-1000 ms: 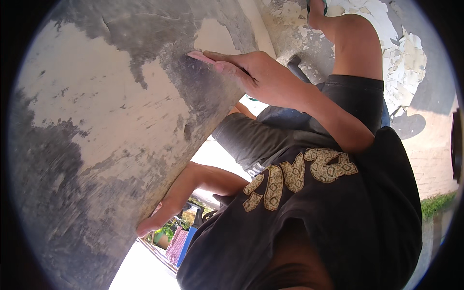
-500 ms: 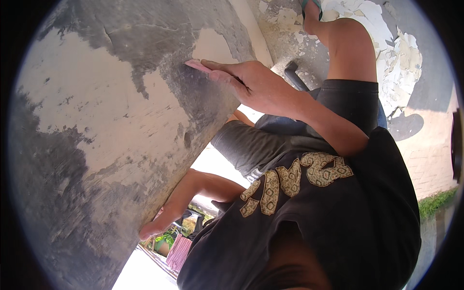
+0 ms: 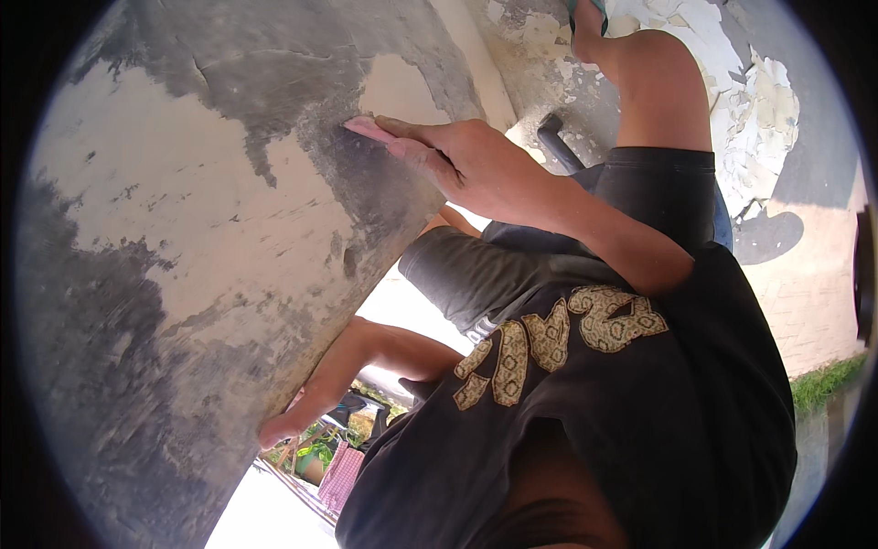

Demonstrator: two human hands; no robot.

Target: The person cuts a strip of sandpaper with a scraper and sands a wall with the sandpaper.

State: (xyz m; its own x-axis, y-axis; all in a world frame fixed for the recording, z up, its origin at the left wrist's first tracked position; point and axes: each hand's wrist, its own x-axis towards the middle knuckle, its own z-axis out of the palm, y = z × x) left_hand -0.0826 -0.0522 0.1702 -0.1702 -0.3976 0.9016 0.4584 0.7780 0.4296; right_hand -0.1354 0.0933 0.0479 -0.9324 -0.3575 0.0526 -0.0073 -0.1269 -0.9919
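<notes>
My right hand [image 3: 462,165] pinches a thin, flat pink piece [image 3: 369,129] between thumb and fingers. It lies against a wall-like surface [image 3: 183,201] with bare grey areas and pale cream patches. The piece touches dark grey just below a small cream patch; its exact kind I cannot make out. Further down, my left hand [image 3: 297,417] rests along the edge of the same surface, fingers stretched out and partly hidden by that edge.
Peeled white paint flakes [image 3: 768,119] lie on the ground at upper right. A dark bent bar [image 3: 556,142] stands by my knee. Grass [image 3: 823,384] grows at the right rim. Beyond the surface's edge hangs a pink checked cloth [image 3: 340,476] near green plants.
The right hand and its pink piece have shifted slightly left and down across the surface. My left hand stays at the edge.
</notes>
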